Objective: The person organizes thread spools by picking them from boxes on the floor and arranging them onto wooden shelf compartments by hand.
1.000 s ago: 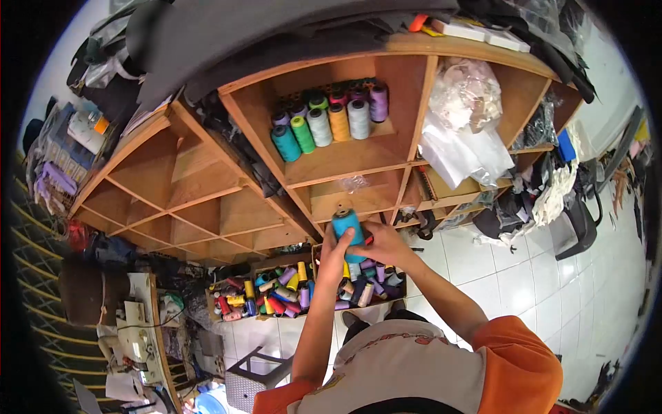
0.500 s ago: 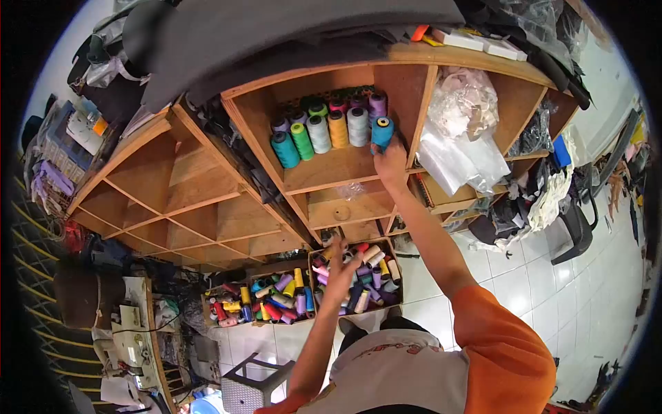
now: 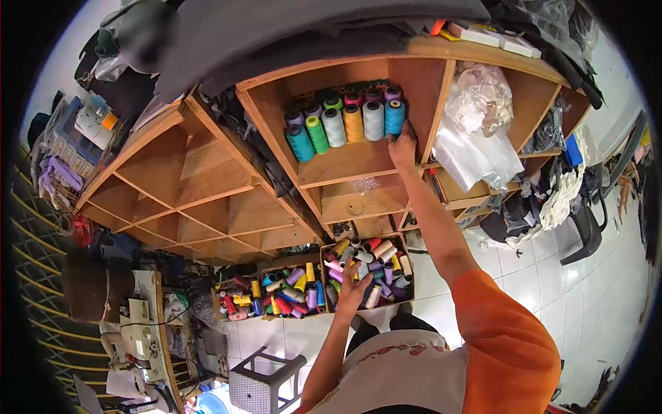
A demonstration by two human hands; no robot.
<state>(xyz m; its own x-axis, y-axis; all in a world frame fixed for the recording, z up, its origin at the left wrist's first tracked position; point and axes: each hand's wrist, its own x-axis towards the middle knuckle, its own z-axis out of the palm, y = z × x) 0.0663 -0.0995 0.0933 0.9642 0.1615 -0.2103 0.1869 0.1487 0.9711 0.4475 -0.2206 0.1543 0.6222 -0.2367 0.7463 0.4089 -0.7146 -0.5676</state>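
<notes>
My right hand (image 3: pixel 403 146) reaches into the upper shelf compartment, its fingers closed at the lower right side of a blue spool of thread (image 3: pixel 394 117). That spool stands upright at the right end of the front row. Beside it are a pale grey spool (image 3: pixel 374 121), an orange spool (image 3: pixel 353 123), a green spool (image 3: pixel 316 134) and a teal spool (image 3: pixel 300 143), with more spools behind. My left hand (image 3: pixel 353 288) hovers over a cardboard box (image 3: pixel 412 293) of mixed thread spools, its fingers apart and nothing visible in them.
Further spools fill the boxes (image 3: pixel 262 319) at the left on the floor. Clear plastic bags (image 3: pixel 476 148) hang out of the compartment to the right. A grey stool (image 3: pixel 252 393) stands at the lower left, near a sewing machine (image 3: pixel 141 338). Dark fabric (image 3: pixel 289 31) covers the shelf top.
The blue spool has moved back into line with the front row, and my right hand has shifted to its lower side. My left hand is lower, over the box. The view has shifted slightly.
</notes>
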